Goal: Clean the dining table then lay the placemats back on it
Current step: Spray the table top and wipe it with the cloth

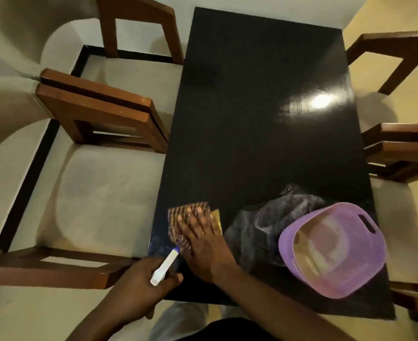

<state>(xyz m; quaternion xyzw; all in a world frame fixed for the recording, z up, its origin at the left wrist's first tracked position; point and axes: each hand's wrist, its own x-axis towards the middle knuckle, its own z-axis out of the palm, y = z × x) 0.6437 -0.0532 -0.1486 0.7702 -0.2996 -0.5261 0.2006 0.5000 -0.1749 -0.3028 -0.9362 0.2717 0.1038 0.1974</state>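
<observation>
Cloth, striped brown fabric, sits at table's 7 o'clock corner under your right hand, fingers spread flat. Left hand clamps white spray bottle. Unwiped black tabletop runs toward 12; placemats not visible.

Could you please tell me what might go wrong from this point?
The purple plastic basket and dark plastic bag sit close beside the right hand pressing the patterned cloth; a wide wipe could knock them. The white spray bottle in the left hand may wet nearby cushioned chairs.
</observation>
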